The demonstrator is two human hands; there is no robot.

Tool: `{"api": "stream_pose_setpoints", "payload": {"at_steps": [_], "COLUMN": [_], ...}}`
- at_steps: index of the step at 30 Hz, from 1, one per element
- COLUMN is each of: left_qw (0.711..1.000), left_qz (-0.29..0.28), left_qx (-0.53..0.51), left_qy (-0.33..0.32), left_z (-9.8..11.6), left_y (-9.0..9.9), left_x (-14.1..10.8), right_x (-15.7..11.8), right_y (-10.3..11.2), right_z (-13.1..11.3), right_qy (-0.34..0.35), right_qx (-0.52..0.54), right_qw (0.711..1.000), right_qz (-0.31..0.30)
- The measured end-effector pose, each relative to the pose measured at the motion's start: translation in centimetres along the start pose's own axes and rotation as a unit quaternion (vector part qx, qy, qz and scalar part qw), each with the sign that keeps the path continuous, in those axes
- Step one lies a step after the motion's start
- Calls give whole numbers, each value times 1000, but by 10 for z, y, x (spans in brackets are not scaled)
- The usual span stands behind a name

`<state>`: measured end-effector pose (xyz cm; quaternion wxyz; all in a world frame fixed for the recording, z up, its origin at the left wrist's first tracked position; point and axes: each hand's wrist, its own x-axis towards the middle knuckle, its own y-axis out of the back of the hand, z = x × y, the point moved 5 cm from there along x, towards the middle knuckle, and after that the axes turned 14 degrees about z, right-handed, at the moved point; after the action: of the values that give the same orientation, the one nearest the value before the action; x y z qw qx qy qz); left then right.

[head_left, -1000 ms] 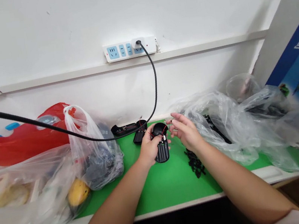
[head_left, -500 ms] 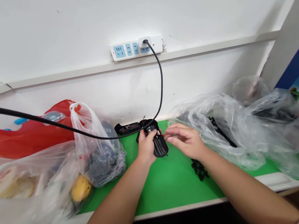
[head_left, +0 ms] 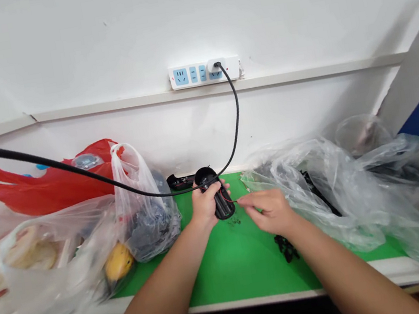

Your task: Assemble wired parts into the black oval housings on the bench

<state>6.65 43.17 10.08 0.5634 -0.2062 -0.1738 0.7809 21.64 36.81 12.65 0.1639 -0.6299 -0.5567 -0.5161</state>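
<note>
From where I'm standing, the left hand (head_left: 204,206) is wrapped round a black plastic case (head_left: 223,206), gripping it above the green tabletop (head_left: 247,263). The right hand (head_left: 270,210), at the case's 4 o'clock, has its fingertips pinched narrow at the end of a thin red wire (head_left: 228,199) running from the case. Taking the case as the clock's centre, another black case (head_left: 181,181) lies at 10, black bits (head_left: 287,249) between 4 and 5, clear plastic bags (head_left: 345,198) at 3, a white bag (head_left: 149,218) at 9, and the power strip (head_left: 207,80) at 12, with 1 plug (head_left: 215,64) in it.
</note>
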Motion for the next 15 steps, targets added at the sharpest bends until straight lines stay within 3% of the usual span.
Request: {"api": "stream_pose_setpoints", "payload": {"at_steps": [3,5,6,8,10,11,12,15], "left_qw": [1000,1000,999,998,995,993,992,990], "left_qz": [0,-14,-26,-55,-87,-99,-108,-119], "left_qx": [5,13,17,26,36,41,44,44], "left_qy": [-13,-1,9,30,44,48,51,56], "left_z": [3,2,1,-1,-3,-5,-6,-6], "left_y": [0,-1,-1,-4,-6,-7,-8,-9], "left_x": [1,1,0,-1,-3,-4,-5,-6], "right_x": [-2,1,5,14,17,16,14,1], "right_y": [-3,1,7,24,42,47,49,43], "right_z": [-19,-25,-23,-5,22,34,42,54], "right_qy": [74,70,42,-73,-210,-262,-302,-371], "right_qx": [2,64,100,146,159,167,175,178], "right_qw": [992,983,981,982,964,950,935,878], "right_qz": [-101,-158,-160,-98,-31,-38,-70,-244]}}
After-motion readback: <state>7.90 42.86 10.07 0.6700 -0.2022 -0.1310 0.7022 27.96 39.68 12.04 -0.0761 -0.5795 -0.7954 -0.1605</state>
